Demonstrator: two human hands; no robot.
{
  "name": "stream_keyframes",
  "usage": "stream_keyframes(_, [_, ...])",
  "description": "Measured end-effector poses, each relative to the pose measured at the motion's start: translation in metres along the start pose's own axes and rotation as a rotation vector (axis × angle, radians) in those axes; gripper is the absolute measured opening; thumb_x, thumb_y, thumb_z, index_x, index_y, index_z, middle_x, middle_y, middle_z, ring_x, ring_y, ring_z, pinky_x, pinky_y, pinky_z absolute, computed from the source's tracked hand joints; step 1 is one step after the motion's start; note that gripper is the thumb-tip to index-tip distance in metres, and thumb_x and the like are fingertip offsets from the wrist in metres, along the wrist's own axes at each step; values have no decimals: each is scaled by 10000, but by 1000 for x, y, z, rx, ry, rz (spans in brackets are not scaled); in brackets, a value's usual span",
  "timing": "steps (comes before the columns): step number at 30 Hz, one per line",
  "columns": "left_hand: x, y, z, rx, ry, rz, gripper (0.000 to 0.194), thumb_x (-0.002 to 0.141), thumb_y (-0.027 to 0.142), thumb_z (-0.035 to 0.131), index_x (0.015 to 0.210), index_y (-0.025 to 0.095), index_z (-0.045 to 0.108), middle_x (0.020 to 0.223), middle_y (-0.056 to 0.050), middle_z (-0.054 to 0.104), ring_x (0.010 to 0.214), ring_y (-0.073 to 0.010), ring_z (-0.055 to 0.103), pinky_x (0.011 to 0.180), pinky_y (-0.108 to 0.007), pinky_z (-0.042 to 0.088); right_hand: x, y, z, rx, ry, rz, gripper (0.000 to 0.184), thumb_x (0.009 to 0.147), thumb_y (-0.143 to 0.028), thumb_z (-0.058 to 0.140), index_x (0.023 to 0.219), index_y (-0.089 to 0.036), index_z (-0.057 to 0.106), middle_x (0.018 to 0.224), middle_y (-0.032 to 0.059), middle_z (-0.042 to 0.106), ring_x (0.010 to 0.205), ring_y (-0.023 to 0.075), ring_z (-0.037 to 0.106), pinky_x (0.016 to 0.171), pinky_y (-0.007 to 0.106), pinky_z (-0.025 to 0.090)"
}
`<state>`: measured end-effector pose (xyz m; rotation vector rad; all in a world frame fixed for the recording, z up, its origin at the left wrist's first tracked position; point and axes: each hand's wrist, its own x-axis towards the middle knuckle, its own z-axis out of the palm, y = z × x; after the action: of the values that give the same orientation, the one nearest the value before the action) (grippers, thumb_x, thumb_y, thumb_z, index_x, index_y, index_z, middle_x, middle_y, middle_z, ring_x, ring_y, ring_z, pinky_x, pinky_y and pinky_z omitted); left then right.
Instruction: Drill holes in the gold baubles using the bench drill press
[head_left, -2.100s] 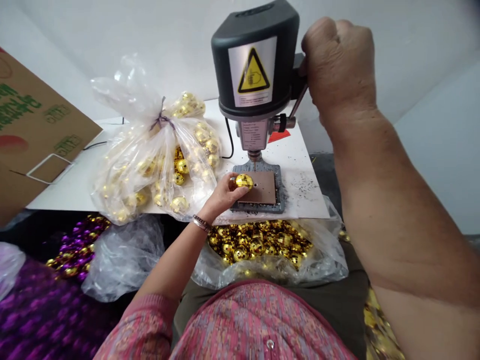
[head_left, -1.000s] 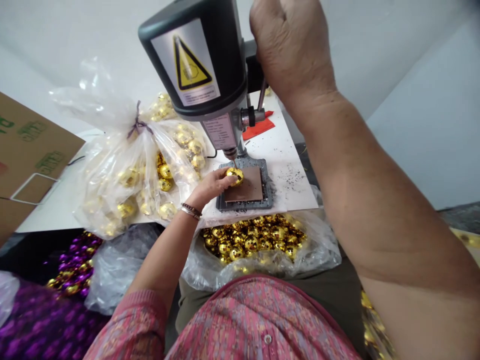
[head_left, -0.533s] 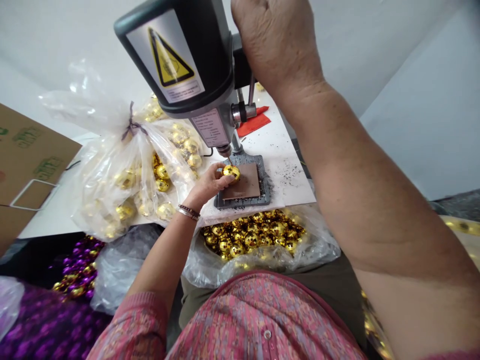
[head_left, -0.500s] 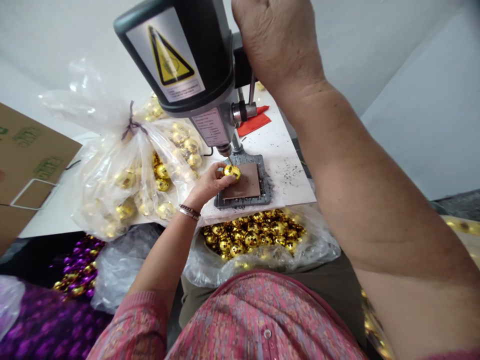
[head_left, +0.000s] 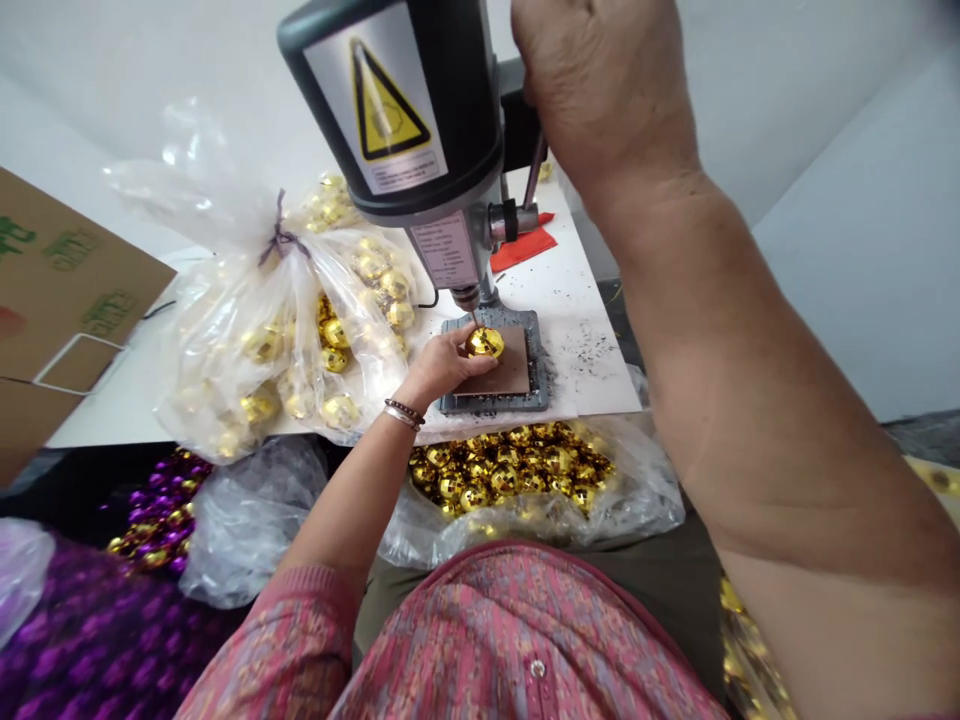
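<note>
My left hand [head_left: 446,364] pinches a gold faceted ball [head_left: 485,343] between thumb and fingers, pressed against the brown board [head_left: 512,372] on the drill press base [head_left: 541,400]. Just above the ball is the thin bit of the drill press [head_left: 390,110]; the ball hides whether its tip is inside. At the upper right, my right hand [head_left: 611,85] is closed around the end of the feed lever [head_left: 535,172]. Its fingertips are mostly out of sight.
An open plastic bag of gold balls [head_left: 510,470] lies at my lap. A tied clear bag [head_left: 281,300] of gold balls stands left on the white table [head_left: 592,300], by a cardboard box [head_left: 67,310]. Dark shavings and a red cloth [head_left: 523,249] lie right. Purple balls [head_left: 161,500] sit lower left.
The whole view has shifted, so the press and table appear farther right. My left hand keeps the ball under the bit, and my right hand stays on the lever.
</note>
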<state>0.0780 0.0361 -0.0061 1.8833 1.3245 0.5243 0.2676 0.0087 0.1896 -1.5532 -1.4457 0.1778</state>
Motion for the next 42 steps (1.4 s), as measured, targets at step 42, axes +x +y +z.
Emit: stream_keyframes(42, [-4, -9, 15, -33, -9, 92, 585, 759, 286, 798, 1325, 202, 680, 1032, -30, 767, 927, -204, 690, 849, -305, 536, -121, 101, 61, 14, 432, -454, 293, 968, -373, 443, 870, -159, 617, 776, 36, 606, 689, 88, 533, 673, 251, 432])
